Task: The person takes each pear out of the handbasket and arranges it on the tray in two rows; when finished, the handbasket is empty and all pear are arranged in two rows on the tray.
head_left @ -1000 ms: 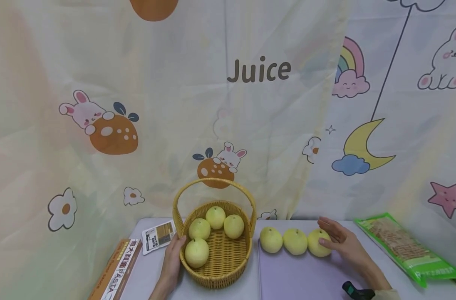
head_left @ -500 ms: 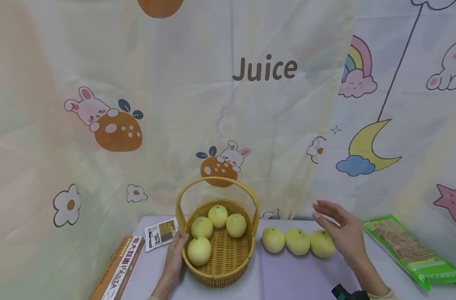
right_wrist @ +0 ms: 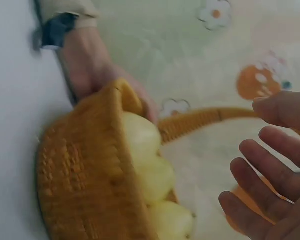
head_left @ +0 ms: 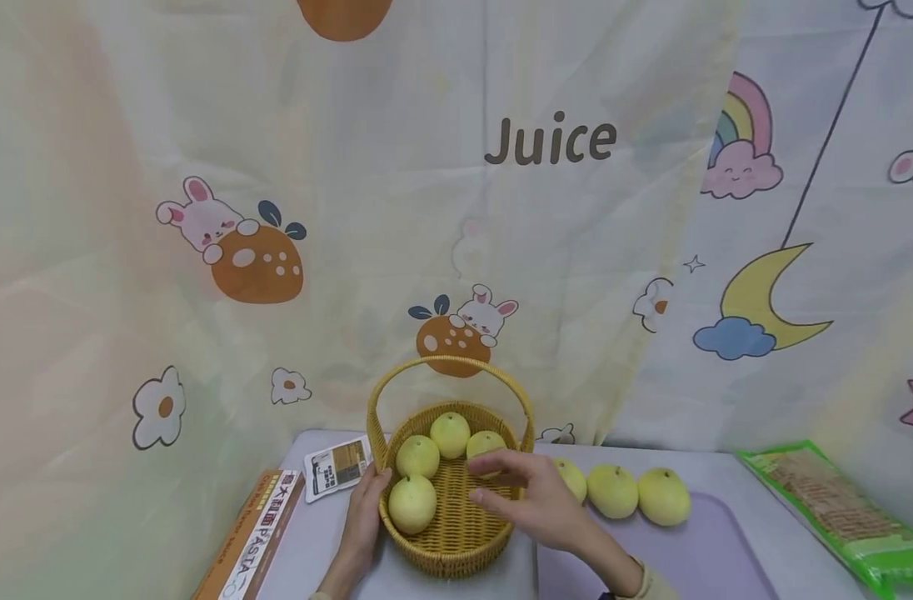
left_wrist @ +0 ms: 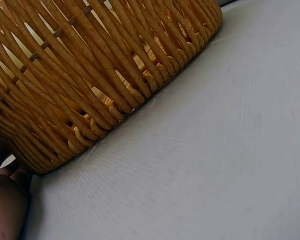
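A yellow wicker basket [head_left: 445,550] with an arched handle stands on the table. Several round, pale yellow pears [head_left: 412,504] lie inside it, along its left and back. My left hand [head_left: 361,517] grips the basket's left side near the handle's base. Over the basket's right side is my right hand [head_left: 535,496], fingers spread and slightly bent, holding nothing; it partly covers one pear in the basket. Three more pears [head_left: 612,492] sit in a row at the back of a purple tray [head_left: 696,550], the leftmost partly behind my right hand.
A green bag of brown food [head_left: 827,508] lies at the right. On the left are a small white packet [head_left: 337,468] and a pasta box [head_left: 250,537]. A printed curtain [head_left: 561,250] hangs behind the table [head_left: 306,521].
My right hand has lifted off the rightmost pear on the tray and swung left over the basket. My left hand keeps its grip. The head view has turned slightly left.
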Tool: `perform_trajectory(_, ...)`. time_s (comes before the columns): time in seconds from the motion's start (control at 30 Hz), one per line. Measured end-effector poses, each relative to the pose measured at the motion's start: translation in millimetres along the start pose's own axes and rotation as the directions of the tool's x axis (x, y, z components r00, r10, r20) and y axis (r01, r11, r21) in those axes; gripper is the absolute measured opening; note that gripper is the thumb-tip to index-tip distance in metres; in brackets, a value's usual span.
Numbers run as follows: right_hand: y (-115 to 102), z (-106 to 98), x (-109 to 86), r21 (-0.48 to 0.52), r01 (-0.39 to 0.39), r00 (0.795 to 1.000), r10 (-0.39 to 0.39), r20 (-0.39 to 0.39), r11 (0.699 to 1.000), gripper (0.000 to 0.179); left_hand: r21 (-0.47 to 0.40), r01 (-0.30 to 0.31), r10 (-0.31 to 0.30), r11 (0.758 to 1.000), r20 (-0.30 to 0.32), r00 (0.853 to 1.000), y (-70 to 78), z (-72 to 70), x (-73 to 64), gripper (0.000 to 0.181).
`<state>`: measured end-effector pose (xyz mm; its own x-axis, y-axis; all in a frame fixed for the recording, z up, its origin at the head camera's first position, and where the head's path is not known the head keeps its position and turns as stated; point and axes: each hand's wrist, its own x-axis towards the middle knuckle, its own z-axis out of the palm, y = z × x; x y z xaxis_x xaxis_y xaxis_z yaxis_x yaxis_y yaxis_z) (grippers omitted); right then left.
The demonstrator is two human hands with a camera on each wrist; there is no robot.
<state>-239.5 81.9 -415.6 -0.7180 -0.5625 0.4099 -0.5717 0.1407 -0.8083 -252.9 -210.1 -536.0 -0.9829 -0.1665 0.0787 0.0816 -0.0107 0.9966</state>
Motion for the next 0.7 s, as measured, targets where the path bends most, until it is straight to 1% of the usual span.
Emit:
perform_trajectory(0.1,0,18,13.8,-0.028,-0.012,0.997,0.014,0.078,1.0,0.031,0.004,-0.007,0.007,1.0,-0.002,1.0,0.6,0.2,-0.3,0.068)
perform_trajectory(0.2,0,29,26.8,-0.065,-0.024,0.991,0.033,0.13,0.998,0.033,0.01,0.0,0.0,1.0,-0.009,1.0,0.9,-0.1,-1.5,0.068)
perform_trajectory(0.37,4,34,48.2,-0.123,0.007,0.983,0.016,0.184,0.992,0.038,0.012,0.005,-0.005,1.0,-0.01,1.0,1.7,1.5,-2.9,0.068)
perform_trajectory(0.43,6,34,56.8,-0.147,0.01,0.978,0.021,0.209,0.989,0.04,0.012,0.004,-0.003,1.0,-0.009,1.0,2.1,1.8,-3.0,0.067)
perform_trajectory(0.53,11,36,68.6,-0.175,-0.008,0.964,0.054,0.262,0.985,0.043,0.015,0.007,-0.007,1.0,-0.009,1.0,2.2,1.8,-2.6,0.067)
perform_trajectory(0.63,17,40,78.8,-0.191,-0.034,0.943,0.095,0.32,0.981,0.044,0.022,0.012,-0.012,1.0,-0.007,1.0,2.3,0.9,-2.1,0.067)
perform_trajectory(0.7,20,43,84.2,-0.186,-0.038,0.93,0.103,0.354,0.982,0.044,0.029,0.017,-0.017,0.999,-0.006,1.0,2.4,-0.1,-2.2,0.067)
